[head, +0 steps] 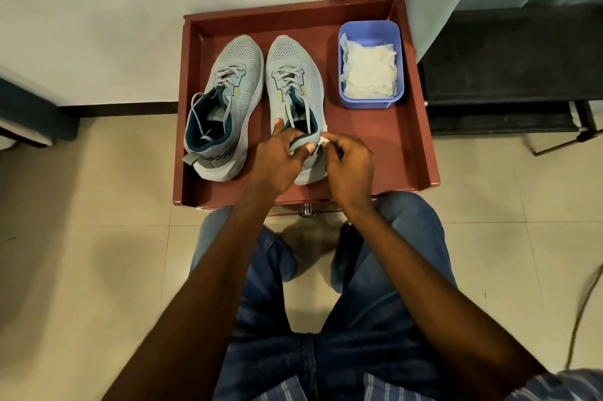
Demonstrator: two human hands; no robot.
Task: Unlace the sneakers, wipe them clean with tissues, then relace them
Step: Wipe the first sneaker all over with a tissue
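Sneakers sit centre frame on the red tray (411, 152). Left hand (277, 156) grips the right sneaker (290, 74) at its heel, steadying it while right hand (350, 160) pinches a tissue (324, 140) against its collar, likely wiping.

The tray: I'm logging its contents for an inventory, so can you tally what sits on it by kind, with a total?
On the red tray:
Grey sneakers: 2, the left sneaker and the right sneaker, whose heel the left hand grips
Blue tubs: 1, the tub
Tissue stacks: 1, the tissues in it
Loose tissue pieces: 1, the tissue piece pinched by the right hand
Total: 5
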